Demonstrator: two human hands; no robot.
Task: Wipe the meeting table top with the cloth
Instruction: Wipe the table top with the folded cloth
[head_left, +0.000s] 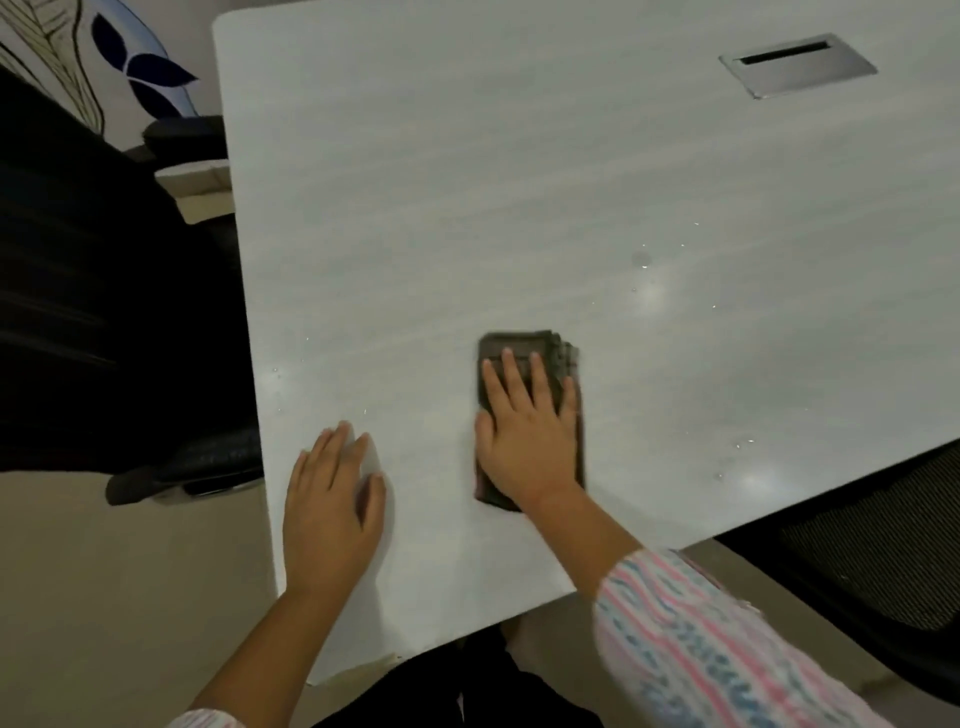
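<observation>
Your right hand (524, 431) lies flat, fingers (511, 371) spread and pressing down on the folded dark cloth (530, 348); no pinch. The cloth sits under your palm, its far end poking out past the fingertips, near the table's front corner. Your left hand (332, 512) is flat on the bare meeting table top (467, 182), fingers loosely together, just beside the cloth. Progress looks partial: droplets (644, 260) remain to the right, and the far area near the cable grommet (797, 65) looks unwiped.
</observation>
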